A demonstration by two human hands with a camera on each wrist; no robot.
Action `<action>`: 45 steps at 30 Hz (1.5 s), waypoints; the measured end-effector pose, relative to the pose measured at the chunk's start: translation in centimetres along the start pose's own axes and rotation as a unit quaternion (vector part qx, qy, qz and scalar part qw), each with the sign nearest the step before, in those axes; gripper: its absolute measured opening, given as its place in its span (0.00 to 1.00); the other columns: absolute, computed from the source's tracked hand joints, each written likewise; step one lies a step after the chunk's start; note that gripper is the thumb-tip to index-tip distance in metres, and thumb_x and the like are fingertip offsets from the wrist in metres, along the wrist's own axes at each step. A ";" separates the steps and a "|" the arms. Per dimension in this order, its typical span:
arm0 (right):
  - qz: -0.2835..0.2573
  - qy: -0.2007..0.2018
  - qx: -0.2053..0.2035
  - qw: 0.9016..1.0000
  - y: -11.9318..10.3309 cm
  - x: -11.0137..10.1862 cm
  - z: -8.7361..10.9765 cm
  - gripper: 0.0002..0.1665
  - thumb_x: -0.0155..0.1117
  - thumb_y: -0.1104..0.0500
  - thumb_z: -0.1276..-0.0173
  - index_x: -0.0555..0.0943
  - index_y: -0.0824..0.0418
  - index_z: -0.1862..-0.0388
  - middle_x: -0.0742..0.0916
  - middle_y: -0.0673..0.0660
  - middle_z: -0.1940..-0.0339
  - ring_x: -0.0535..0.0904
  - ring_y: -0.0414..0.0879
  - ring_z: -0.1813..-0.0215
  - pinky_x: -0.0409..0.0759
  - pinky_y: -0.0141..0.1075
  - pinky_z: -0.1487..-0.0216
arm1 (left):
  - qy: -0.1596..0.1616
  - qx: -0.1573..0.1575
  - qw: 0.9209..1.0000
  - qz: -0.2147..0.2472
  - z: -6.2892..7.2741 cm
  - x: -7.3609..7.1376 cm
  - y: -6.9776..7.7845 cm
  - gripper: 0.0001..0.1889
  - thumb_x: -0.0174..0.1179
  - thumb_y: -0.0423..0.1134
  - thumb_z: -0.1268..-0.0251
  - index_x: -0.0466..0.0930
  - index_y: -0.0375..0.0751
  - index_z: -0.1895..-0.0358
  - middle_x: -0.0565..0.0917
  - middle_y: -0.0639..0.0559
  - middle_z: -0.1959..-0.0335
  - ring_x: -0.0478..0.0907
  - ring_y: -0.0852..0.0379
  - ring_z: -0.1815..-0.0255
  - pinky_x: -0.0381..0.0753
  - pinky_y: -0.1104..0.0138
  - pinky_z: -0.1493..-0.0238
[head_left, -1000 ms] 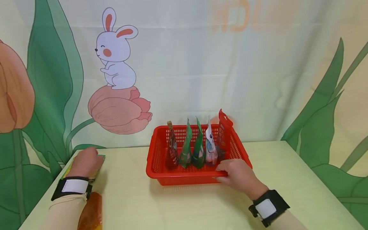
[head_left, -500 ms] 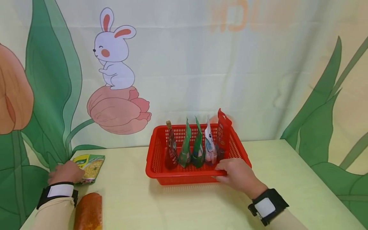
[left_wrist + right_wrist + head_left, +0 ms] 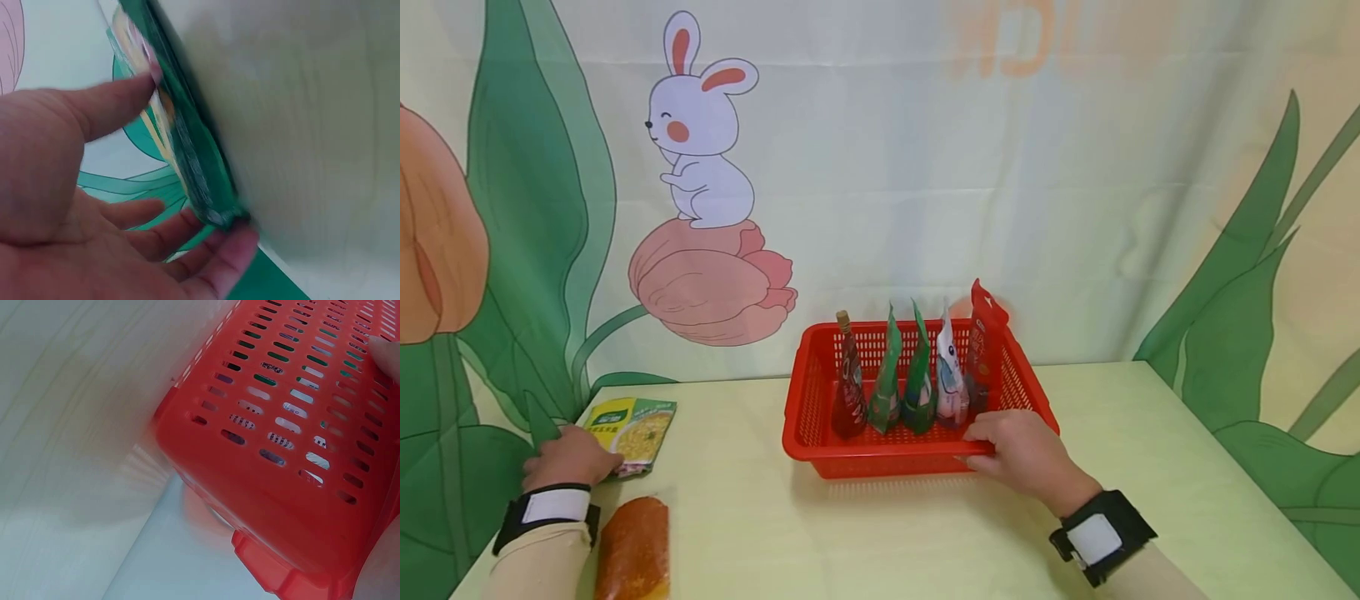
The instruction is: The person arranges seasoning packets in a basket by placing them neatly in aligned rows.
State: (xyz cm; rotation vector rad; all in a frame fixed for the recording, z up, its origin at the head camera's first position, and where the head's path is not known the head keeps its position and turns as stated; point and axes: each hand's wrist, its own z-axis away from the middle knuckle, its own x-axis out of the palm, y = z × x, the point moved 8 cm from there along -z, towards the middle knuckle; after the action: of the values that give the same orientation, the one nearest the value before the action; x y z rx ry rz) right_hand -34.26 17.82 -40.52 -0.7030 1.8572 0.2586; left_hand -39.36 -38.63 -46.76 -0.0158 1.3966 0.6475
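At the table's left edge, my left hand (image 3: 568,460) holds the near left edge of a flat yellow-and-green food packet (image 3: 643,429). In the left wrist view, the thumb touches the packet's (image 3: 187,150) face and the fingertips meet its lower end. My right hand (image 3: 1022,458) grips the front rim of a red plastic basket (image 3: 887,465), thumb below the rim. Inside the basket stand a dark red bottle (image 3: 849,392) with a cork-coloured cap, two green pouches, a white-and-blue pouch (image 3: 951,383) and a red pouch (image 3: 985,354). The right wrist view shows the basket's slotted underside.
A clear bag with orange-brown contents (image 3: 634,550) lies on the table (image 3: 760,533), close to my left forearm. Behind the table hangs a printed cloth (image 3: 880,167) with a rabbit and tulips, just past the basket.
My left hand has drawn back from over the yellow-and-green packet to its near left edge, uncovering its front. The right hand and basket have stayed in place.
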 end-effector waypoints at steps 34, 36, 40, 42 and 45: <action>0.007 -0.011 0.009 1.000 -0.1 0.1 0.1 0.12 0.82 0.51 0.44 0.92 0.52 0.62 0.90 0.46 0.67 0.82 0.38 0.65 0.88 0.38 0.54 | -0.030 0.051 0.975 0.215 -1.4 -0.7 -3.2 0.39 0.70 0.53 0.36 0.69 0.18 0.42 0.86 0.41 0.67 0.88 0.55 0.74 0.82 0.67 0.69; 0.008 -0.009 0.009 1.000 -0.1 0.0 0.1 0.12 0.83 0.51 0.44 0.92 0.52 0.62 0.90 0.46 0.67 0.82 0.38 0.65 0.88 0.38 0.55 | -0.023 0.057 0.973 0.223 -1.0 -0.8 -2.8 0.38 0.69 0.55 0.35 0.69 0.20 0.42 0.86 0.44 0.68 0.89 0.55 0.73 0.83 0.66 0.68; 0.011 -0.005 0.006 1.000 -0.2 0.0 0.1 0.12 0.82 0.51 0.44 0.92 0.52 0.62 0.90 0.46 0.67 0.83 0.38 0.65 0.89 0.38 0.54 | -0.011 0.081 0.965 0.248 -0.1 -0.7 -1.8 0.35 0.65 0.55 0.30 0.71 0.22 0.40 0.87 0.47 0.65 0.89 0.56 0.71 0.83 0.62 0.66; 0.011 -0.002 0.006 1.000 -0.2 0.0 0.1 0.12 0.83 0.51 0.44 0.92 0.52 0.62 0.91 0.46 0.67 0.83 0.38 0.65 0.89 0.38 0.54 | -0.012 0.095 0.958 0.272 0.4 -0.4 -1.0 0.34 0.62 0.53 0.27 0.70 0.22 0.38 0.87 0.46 0.62 0.90 0.56 0.69 0.85 0.61 0.64; 0.011 0.002 0.005 1.000 -0.2 0.0 0.0 0.12 0.83 0.51 0.44 0.92 0.51 0.63 0.91 0.46 0.67 0.83 0.38 0.65 0.89 0.38 0.54 | -0.010 0.116 0.949 0.293 1.3 -0.1 0.4 0.32 0.58 0.50 0.23 0.67 0.20 0.35 0.86 0.44 0.58 0.90 0.58 0.69 0.87 0.61 0.64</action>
State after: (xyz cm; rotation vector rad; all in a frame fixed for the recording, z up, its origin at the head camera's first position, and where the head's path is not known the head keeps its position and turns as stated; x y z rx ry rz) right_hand -34.13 17.68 -40.49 -0.6765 1.8692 0.2620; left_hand -38.40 -37.85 -46.31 0.6129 1.4544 0.9618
